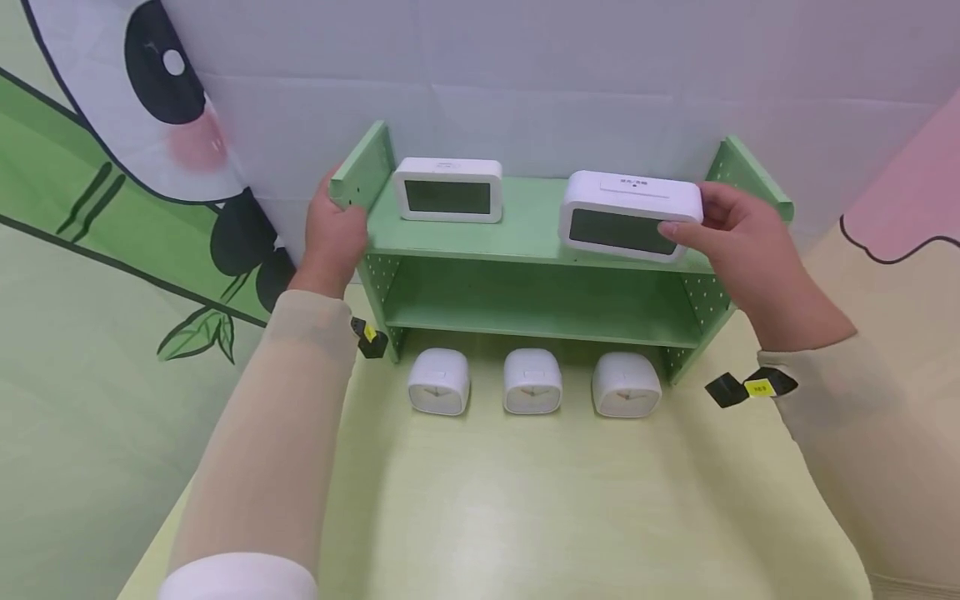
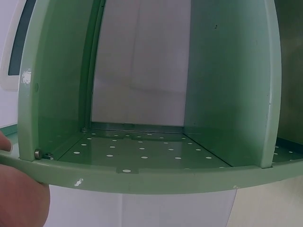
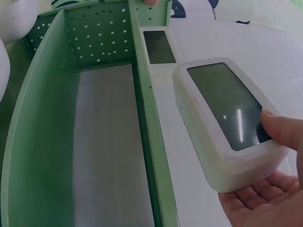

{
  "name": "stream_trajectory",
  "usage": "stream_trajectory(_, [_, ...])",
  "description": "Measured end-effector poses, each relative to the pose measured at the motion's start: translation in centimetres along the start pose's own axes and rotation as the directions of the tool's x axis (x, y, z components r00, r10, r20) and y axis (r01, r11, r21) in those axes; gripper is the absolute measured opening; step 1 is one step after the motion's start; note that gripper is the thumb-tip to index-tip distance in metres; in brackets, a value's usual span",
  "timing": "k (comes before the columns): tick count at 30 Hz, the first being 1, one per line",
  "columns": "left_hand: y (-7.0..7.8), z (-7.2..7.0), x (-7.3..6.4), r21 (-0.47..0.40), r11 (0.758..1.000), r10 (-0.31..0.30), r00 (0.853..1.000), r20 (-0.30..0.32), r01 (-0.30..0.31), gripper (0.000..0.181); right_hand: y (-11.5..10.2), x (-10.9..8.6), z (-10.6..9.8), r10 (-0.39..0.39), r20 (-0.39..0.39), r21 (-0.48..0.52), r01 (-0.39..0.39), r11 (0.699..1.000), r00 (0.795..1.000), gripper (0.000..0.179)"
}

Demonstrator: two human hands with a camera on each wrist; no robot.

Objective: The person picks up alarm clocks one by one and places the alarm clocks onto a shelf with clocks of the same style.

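My right hand holds a wide white clock by its right end, thumb over the corner of the dark screen and fingers curled behind and beneath. I'd say I pinch it there so the far end stays free and most of the front uncovered. The clock is out to the left of that hand, just above the upper board of the green shelf and not touching it. My left hand grips the left side panel, probably to steady the frame. A matching clock stands on the upper board just right of my left hand, its screen towards me, likely so it reads from the front. Below and between my hands, three small clocks stand apart in a row on the tabletop, dials my way, perhaps for the same reason.

The clock I'm holding is a long, round-cornered block with a smooth white border around a blank screen. Its top carries a slim outlined bar and dark lettering too small to read; a bright streak reflects in the glass near my thumb.
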State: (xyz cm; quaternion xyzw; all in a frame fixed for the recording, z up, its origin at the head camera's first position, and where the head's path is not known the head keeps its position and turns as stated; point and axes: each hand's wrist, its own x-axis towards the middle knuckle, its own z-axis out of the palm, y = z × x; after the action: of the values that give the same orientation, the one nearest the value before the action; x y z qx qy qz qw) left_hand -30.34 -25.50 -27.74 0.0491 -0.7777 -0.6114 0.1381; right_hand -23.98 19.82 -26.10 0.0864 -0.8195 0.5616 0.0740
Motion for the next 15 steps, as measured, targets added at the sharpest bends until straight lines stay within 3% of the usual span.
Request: stream_trajectory(15, [0.0, -0.1, 0.0, -0.031, 0.999, 0.014, 1.0, 0.009, -0.014, 0.071, -0.3, 3.0, 0.2, 0.077, 0.003, -0.072, -0.076, 0.995, 0.997, 0.063])
